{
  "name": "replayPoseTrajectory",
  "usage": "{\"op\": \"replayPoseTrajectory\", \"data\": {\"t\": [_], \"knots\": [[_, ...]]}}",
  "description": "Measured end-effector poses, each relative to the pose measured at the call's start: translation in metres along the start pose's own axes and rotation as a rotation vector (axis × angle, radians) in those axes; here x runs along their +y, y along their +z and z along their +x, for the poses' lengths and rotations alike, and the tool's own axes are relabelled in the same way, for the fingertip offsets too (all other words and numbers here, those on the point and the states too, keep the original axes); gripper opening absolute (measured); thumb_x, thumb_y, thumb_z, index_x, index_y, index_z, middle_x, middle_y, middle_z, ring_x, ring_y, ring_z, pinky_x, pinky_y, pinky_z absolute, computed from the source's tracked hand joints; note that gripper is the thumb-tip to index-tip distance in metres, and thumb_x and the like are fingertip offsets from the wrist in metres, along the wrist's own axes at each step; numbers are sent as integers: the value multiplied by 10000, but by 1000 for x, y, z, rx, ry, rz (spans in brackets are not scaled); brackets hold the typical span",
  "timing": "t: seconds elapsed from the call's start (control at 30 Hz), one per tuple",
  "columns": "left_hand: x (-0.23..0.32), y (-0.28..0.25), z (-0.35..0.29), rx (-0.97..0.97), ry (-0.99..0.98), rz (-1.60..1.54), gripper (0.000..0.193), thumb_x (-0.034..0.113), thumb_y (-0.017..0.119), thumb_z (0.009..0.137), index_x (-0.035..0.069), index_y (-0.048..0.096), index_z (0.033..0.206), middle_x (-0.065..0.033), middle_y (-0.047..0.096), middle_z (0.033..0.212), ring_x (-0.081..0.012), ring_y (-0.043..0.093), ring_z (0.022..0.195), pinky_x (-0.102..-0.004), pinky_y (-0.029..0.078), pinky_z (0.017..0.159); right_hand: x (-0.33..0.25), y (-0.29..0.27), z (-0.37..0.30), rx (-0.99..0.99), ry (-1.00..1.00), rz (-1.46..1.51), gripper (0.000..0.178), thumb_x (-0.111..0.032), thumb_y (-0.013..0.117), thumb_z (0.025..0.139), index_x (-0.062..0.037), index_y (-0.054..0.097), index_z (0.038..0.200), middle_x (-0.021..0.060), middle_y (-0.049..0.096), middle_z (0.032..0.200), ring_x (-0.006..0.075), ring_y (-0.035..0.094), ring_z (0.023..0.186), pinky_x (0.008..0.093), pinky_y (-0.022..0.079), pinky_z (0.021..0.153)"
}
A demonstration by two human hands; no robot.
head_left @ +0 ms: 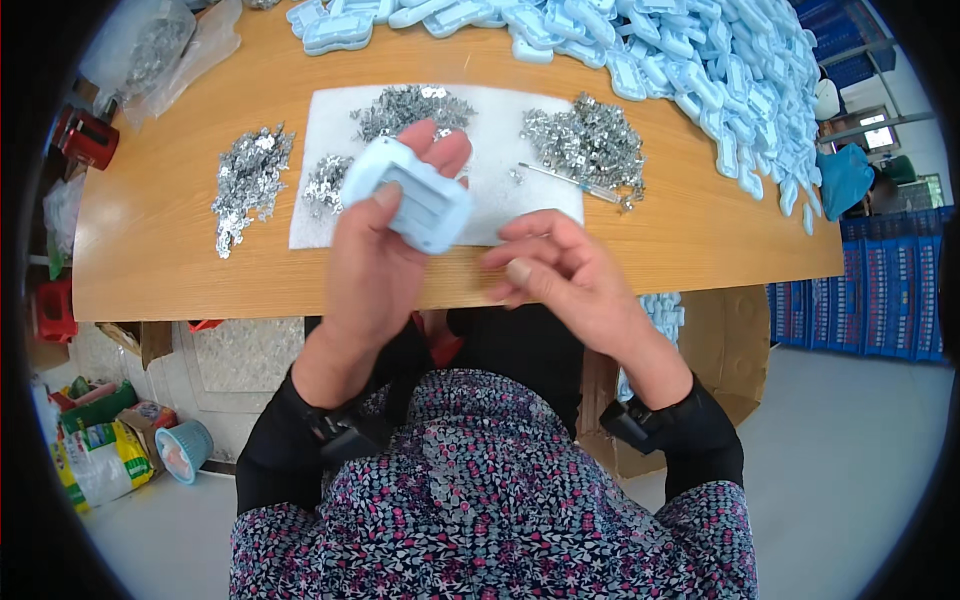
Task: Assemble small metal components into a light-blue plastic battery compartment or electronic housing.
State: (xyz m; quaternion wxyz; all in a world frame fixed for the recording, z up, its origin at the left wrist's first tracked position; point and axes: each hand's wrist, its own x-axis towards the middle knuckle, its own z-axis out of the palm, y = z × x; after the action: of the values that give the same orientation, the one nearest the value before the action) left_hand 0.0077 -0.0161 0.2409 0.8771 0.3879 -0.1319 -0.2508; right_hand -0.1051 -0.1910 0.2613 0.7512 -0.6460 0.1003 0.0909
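Note:
A light blue plastic casing [436, 205] with a rectangular recess and small corner holes lies tilted in my left hand [375, 260]. The left thumb presses on its near edge while the fingers support it from behind. Just to the right, my right hand [570, 280] hovers over the table's front edge, apart from the casing. Its fingers are curled in with the thumb against them; whatever they may hold is too small to make out. Behind the hands, piles of small silvery metal pieces [590, 140] rest on a white foam sheet [480, 110], along with a thin screwdriver [575, 180].
More metal pieces [250, 180] are heaped on the wooden table [700, 240] at left. Many blue casings [690, 70] cover its far right. A clear bag [150, 50] sits far left. Below the right edge stands a cardboard box [730, 340]; blue crates [870, 285] are stacked beyond.

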Motion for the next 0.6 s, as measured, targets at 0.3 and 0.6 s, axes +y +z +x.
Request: {"op": "replayPoseTrajectory", "data": {"t": [0.3, 0.6], "knots": [[5, -44, -15, -43, -245, -95, 578, 407, 377, 1045, -46, 491, 1385, -92, 648, 930, -190, 630, 830, -348, 531, 773, 1, -52, 34, 521, -496, -1180, 162, -183, 678, 863, -73, 714, 976, 104, 690, 946, 334, 640, 927, 427, 510, 819], [10, -40, -22, -8, -322, 8, 469, 299, 511, 1026, -41, 518, 1349, -71, 645, 905, -155, 625, 793, -303, 518, 743, 7, -34, 64, 420, -531, -1499, 80, -180, 690, 833, -163, 735, 897, 24, 669, 889, 244, 601, 964, 434, 403, 874]]}}
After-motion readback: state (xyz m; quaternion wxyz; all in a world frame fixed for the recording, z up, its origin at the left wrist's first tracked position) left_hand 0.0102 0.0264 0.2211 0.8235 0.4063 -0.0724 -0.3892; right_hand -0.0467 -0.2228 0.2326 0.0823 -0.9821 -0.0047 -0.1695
